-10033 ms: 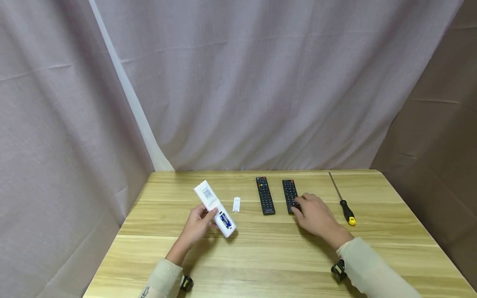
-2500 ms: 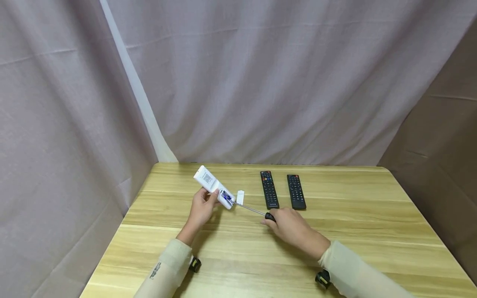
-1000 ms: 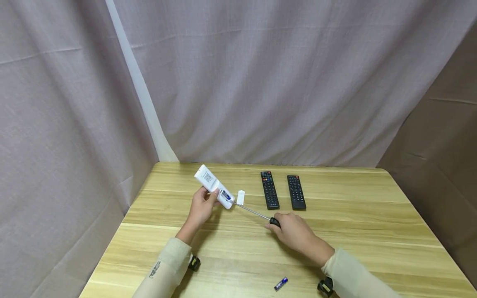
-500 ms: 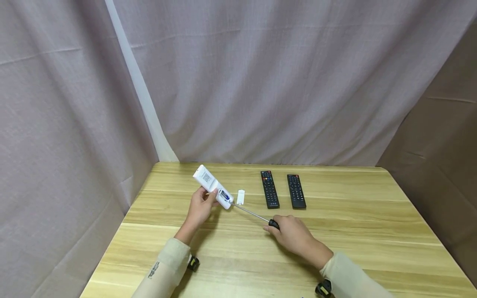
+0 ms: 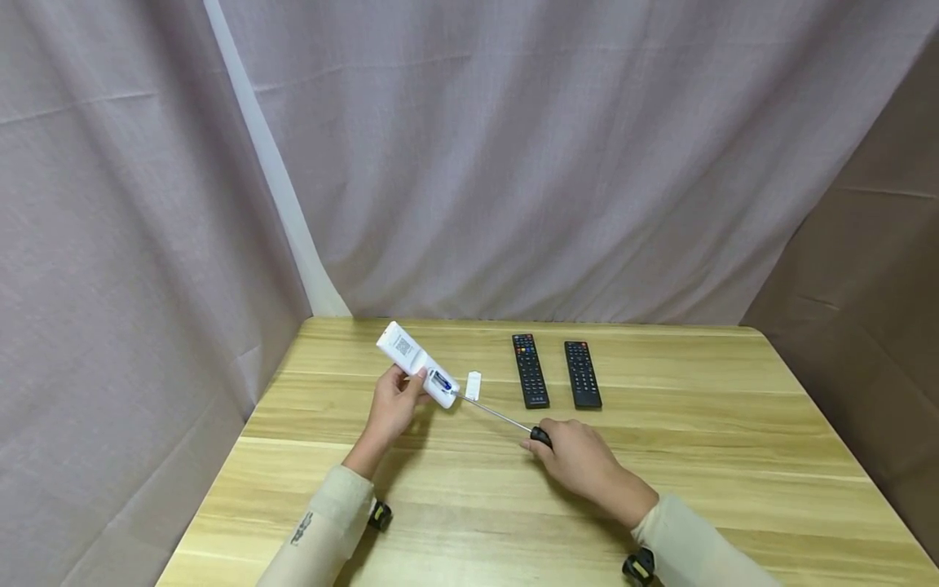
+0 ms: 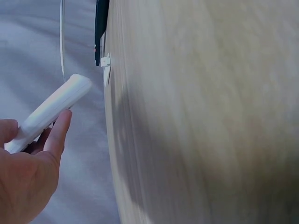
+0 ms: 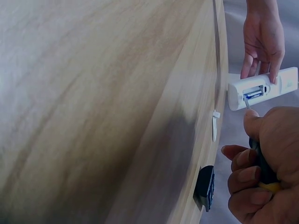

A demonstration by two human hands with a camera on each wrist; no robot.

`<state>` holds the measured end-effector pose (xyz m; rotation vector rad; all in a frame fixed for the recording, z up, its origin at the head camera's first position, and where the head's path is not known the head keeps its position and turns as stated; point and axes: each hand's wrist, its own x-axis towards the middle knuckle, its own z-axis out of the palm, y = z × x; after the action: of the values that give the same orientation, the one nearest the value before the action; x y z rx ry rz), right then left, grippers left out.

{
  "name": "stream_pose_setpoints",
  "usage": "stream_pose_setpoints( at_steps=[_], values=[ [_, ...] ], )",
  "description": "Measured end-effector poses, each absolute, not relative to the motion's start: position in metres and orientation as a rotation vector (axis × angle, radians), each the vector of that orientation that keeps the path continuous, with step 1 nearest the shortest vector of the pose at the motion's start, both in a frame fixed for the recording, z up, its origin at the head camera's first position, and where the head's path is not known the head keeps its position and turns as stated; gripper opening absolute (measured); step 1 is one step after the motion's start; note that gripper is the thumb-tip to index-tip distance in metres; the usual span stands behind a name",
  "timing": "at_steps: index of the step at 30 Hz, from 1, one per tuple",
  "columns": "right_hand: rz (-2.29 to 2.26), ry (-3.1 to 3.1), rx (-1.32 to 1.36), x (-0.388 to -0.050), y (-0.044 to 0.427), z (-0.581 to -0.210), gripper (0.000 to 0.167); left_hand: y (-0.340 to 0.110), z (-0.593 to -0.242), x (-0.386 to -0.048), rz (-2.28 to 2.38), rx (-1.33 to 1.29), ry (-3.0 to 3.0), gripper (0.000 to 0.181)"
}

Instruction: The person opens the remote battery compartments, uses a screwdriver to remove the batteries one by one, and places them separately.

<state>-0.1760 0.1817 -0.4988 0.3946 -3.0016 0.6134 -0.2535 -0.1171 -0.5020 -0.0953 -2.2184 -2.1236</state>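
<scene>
My left hand [image 5: 392, 405] holds a white remote control [image 5: 405, 346] tilted above the table, its back with a printed code facing up. The battery compartment lies uncovered, and one blue battery [image 7: 255, 95] shows inside it. With curled fingers my right hand [image 5: 585, 461] grips a screwdriver [image 5: 493, 412] by its black and yellow handle [image 7: 264, 164]. The thin shaft reaches left, and its tip is at the compartment's lower end, by the battery's end. Beside the remote control, the white battery cover [image 5: 473, 386] lies on the table.
Two black remote controls, one with coloured buttons [image 5: 531, 371] and one to its right [image 5: 583, 375], lie on the wooden table [image 5: 469, 505]. A grey curtain [image 5: 513, 163] hangs behind the table's far edge.
The right hand left a black remote control and took up the screwdriver. One of two batteries came out of the white remote control, lay near the front edge, then went out of view.
</scene>
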Motion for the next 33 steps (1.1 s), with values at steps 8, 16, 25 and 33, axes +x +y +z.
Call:
stream_pose_setpoints(
  at_steps=[8, 16, 25, 33],
  values=[
    [0.599, -2.999, 0.392, -0.179, 0.18, -0.499, 0.033, -0.116, -0.505, -0.254, -2.126, -0.098, -2.229, 0.034],
    [0.506, -2.965, 0.411, -0.18, 0.177, -0.491, 0.034, -0.109, -0.503, -0.254, -2.066, -0.124, -2.242, 0.033],
    [0.397, -2.94, 0.41, -0.179, 0.17, -0.479, 0.037, -0.102, -0.499, -0.252, -1.947, -0.145, -2.284, 0.03],
    [0.257, -2.904, 0.424, -0.177, 0.162, -0.475, 0.036, -0.097, -0.501, -0.253, -1.881, -0.167, -2.294, 0.026]
  ],
)
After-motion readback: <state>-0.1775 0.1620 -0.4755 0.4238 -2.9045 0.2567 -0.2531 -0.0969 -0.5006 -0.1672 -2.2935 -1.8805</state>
